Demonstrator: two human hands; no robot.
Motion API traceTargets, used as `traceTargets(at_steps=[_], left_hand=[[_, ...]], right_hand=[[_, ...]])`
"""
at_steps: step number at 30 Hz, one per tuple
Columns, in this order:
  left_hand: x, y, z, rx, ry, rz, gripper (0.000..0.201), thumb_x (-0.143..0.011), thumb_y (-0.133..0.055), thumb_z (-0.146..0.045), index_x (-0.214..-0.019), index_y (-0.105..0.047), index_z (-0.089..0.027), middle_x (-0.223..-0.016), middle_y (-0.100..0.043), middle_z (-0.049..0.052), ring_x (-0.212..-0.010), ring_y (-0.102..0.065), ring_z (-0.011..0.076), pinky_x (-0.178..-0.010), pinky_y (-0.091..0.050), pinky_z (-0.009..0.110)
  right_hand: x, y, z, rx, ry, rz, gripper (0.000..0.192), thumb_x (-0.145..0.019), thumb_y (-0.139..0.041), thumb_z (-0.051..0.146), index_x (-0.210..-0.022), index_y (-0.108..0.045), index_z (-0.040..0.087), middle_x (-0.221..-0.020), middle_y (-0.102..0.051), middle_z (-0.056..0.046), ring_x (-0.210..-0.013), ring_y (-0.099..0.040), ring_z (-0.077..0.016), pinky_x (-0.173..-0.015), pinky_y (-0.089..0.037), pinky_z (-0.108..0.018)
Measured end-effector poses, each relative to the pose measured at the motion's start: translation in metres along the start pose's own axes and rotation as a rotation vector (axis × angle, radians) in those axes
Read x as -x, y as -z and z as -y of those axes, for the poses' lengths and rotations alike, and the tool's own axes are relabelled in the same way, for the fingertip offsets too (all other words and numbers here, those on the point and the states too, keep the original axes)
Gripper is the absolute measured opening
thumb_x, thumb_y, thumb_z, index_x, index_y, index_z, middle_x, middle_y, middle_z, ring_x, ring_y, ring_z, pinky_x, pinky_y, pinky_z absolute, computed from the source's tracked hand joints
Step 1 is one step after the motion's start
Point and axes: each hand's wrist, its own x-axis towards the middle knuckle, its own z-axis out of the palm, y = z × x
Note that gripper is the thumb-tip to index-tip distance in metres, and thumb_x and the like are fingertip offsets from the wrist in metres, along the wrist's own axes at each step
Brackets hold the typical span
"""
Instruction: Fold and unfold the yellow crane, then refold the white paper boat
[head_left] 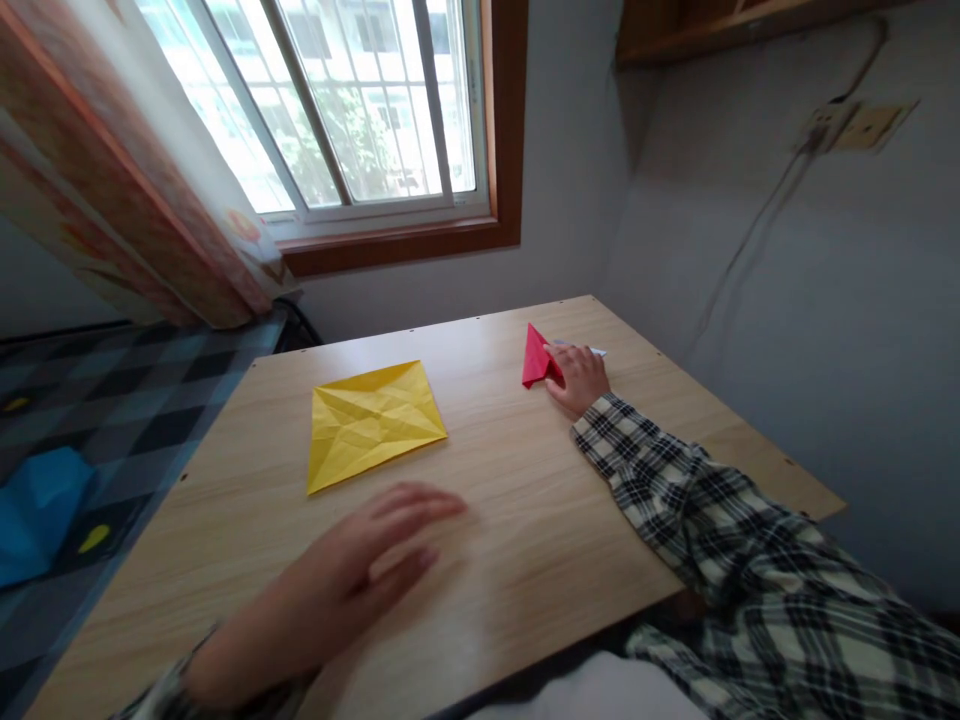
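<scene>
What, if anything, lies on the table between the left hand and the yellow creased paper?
Nothing visible does. The left hand is flat and blurred just short of the yellow paper, with only bare table between them. The right hand rests on the red folded paper, off to the side.

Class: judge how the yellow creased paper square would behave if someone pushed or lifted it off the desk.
The yellow paper is thin and looks very light, so a push would probably slide it across the smooth wooden desk. Lifted by one corner, it would likely flop along its creases.

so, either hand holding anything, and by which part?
Right hand grips the red folded paper at its right edge. Left hand holds nothing.
</scene>
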Motion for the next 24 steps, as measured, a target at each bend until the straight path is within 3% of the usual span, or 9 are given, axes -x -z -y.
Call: traceTargets(at_steps=[2,4,6,10,14,16,19,21,24], left_hand=[[-0.011,-0.014,0.017,-0.210,0.022,0.015,0.047,-0.097,-0.045,-0.045,-0.140,-0.052,-0.028,-0.142,-0.054,0.008,-0.132,-0.048,0.0293,-0.110,-0.040,0.048],[-0.018,-0.031,0.037,-0.382,0.101,-0.032,0.053,-0.097,-0.041,-0.046,-0.143,-0.049,-0.019,-0.148,-0.047,0.014,-0.139,-0.039,0.0330,-0.114,-0.032,0.053],[-0.021,-0.046,0.055,-0.483,0.211,0.002,0.057,-0.097,-0.040,-0.047,-0.142,-0.050,-0.015,-0.149,-0.045,0.018,-0.139,-0.038,0.0356,-0.114,-0.030,0.054],[-0.025,-0.056,0.078,-0.568,0.364,0.122,0.056,-0.099,-0.036,-0.047,-0.143,-0.050,-0.017,-0.151,-0.042,0.018,-0.140,-0.037,0.0382,-0.113,-0.026,0.056],[-0.040,-0.048,0.093,-0.583,0.462,0.124,0.055,-0.100,-0.033,-0.045,-0.145,-0.048,-0.017,-0.153,-0.039,0.018,-0.142,-0.033,0.0371,-0.113,-0.026,0.055],[-0.049,-0.044,0.102,-0.569,0.497,0.097,0.054,-0.100,-0.031,-0.044,-0.144,-0.049,-0.017,-0.152,-0.040,0.018,-0.141,-0.034,0.0371,-0.112,-0.027,0.057],[-0.061,-0.042,0.109,-0.542,0.524,0.025,0.052,-0.098,-0.036,-0.043,-0.137,-0.054,-0.014,-0.148,-0.044,0.021,-0.137,-0.038,0.0385,-0.110,-0.028,0.061],[-0.067,-0.044,0.104,-0.467,0.508,-0.104,0.051,-0.096,-0.042,-0.042,-0.134,-0.056,-0.010,-0.147,-0.045,0.023,-0.137,-0.037,0.0389,-0.112,-0.024,0.061],[-0.079,-0.051,0.081,-0.076,0.416,-0.287,0.053,-0.094,-0.047,-0.046,-0.134,-0.053,-0.012,-0.143,-0.050,0.018,-0.136,-0.041,0.0312,-0.115,-0.027,0.051]], right_hand=[[-0.001,-0.006,-0.001,0.027,-0.047,0.010,0.055,-0.086,-0.055,0.029,-0.139,-0.052,0.015,-0.132,-0.060,-0.014,-0.115,-0.048,-0.0327,-0.099,-0.031,-0.045],[-0.005,-0.011,-0.001,0.043,-0.091,0.037,0.056,-0.085,-0.056,0.027,-0.139,-0.051,0.014,-0.127,-0.063,-0.015,-0.113,-0.050,-0.0334,-0.097,-0.033,-0.046],[-0.011,-0.015,-0.002,0.031,-0.129,0.068,0.053,-0.084,-0.056,0.023,-0.137,-0.054,0.014,-0.122,-0.066,-0.016,-0.110,-0.053,-0.0331,-0.095,-0.036,-0.045],[-0.021,-0.015,-0.005,-0.160,-0.152,0.038,0.031,-0.084,-0.051,0.015,-0.108,-0.070,0.014,-0.106,-0.071,-0.015,-0.099,-0.061,-0.0279,-0.090,-0.043,-0.040],[-0.021,-0.008,0.000,-0.558,-0.244,-0.156,0.018,-0.081,-0.055,0.024,-0.088,-0.069,0.016,-0.089,-0.072,-0.010,-0.081,-0.063,-0.0234,-0.078,-0.050,-0.037],[-0.017,-0.006,0.008,-0.882,-0.339,-0.176,0.018,-0.076,-0.060,0.031,-0.085,-0.068,0.018,-0.082,-0.071,-0.006,-0.075,-0.064,-0.0207,-0.072,-0.052,-0.034],[-0.006,-0.006,0.028,-1.433,-0.540,-0.032,0.024,-0.067,-0.069,0.035,-0.084,-0.065,0.019,-0.076,-0.071,-0.001,-0.067,-0.065,-0.0171,-0.062,-0.054,-0.029],[0.004,-0.006,0.045,-1.673,-0.637,0.140,0.029,-0.059,-0.077,0.031,-0.082,-0.065,0.018,-0.074,-0.071,-0.001,-0.064,-0.065,-0.0160,-0.059,-0.054,-0.027],[0.020,-0.006,0.069,-1.858,-0.711,0.260,0.032,-0.053,-0.083,0.024,-0.081,-0.067,0.018,-0.080,-0.074,-0.002,-0.070,-0.069,-0.0168,-0.065,-0.057,-0.027]])
